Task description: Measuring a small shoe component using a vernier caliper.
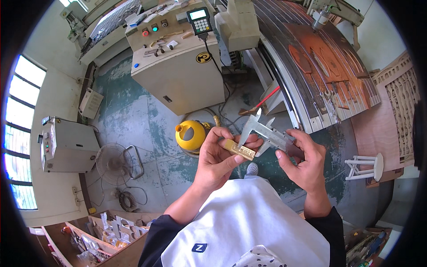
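My left hand (218,153) holds a small brass-coloured block (239,150) between thumb and fingers, its face engraved with raised marks. In my right hand (304,158) is a metal vernier caliper (272,135), gripped by its beam end, with thumb and forefinger on either side. The caliper's larger jaws stand apart and point down at the block. One jaw tip is at the block's upper edge and the other is close to its right end; whether both touch, I cannot tell. Both hands are in front of my white apron (249,218).
Ahead stands a beige control cabinet (178,84) with a handheld keypad controller (199,21) and small tools on top. At right, a slotted machine bed (311,58) bears reddish wood pieces. A yellow round machine (191,136), a floor fan (113,163), a white stool (365,167) and a parts drawer (120,253) surround me.
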The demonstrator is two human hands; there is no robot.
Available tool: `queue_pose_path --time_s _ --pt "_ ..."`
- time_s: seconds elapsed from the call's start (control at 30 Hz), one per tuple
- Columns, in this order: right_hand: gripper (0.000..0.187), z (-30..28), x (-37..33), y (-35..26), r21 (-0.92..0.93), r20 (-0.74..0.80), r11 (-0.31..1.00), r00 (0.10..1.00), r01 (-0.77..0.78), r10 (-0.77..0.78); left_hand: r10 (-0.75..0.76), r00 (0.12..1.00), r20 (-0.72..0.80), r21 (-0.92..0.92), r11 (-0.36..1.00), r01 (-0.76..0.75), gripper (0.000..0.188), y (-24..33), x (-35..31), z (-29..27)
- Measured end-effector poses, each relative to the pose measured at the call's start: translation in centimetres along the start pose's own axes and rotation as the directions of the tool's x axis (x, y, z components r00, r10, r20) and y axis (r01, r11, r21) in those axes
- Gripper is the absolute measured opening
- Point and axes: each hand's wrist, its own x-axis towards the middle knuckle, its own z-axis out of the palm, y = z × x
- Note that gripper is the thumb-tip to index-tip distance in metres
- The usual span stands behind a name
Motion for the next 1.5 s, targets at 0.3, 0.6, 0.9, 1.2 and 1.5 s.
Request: queue_pose_path --time_s 0.3,0.6,0.9,1.2,1.5 --pt "0.044 -0.18 -0.11 -0.34 -0.007 0.003 1.0 1.0 0.022 -0.022 0.006 0.997 0.08 0.013 1.0 -0.007 0.042 -0.2 0.02 -0.56" --pt "0.044 -0.31 -0.2 -0.6 -0.034 0.012 0.999 1.0 0.003 -0.002 -0.004 0.996 0.085 0.044 0.999 0.0 0.039 -0.21 -0.19 -0.59" --pt "0.043 -0.53 -0.11 -0.99 -0.012 0.04 0.998 0.997 -0.06 0.06 -0.012 0.996 0.089 0.046 0.999 0.008 0.037 -0.24 -0.2 -0.47" --pt "0.047 -0.6 0.06 -0.74 -0.005 0.044 0.999 0.998 -0.045 0.045 -0.044 0.997 0.071 0.039 0.998 0.041 0.036 -0.12 -0.22 -0.32" --pt "0.049 -0.52 -0.03 -0.66 0.002 0.042 0.999 0.998 -0.048 0.047 -0.045 0.995 0.094 0.04 0.998 0.041 0.036 -0.31 -0.12 -0.26"
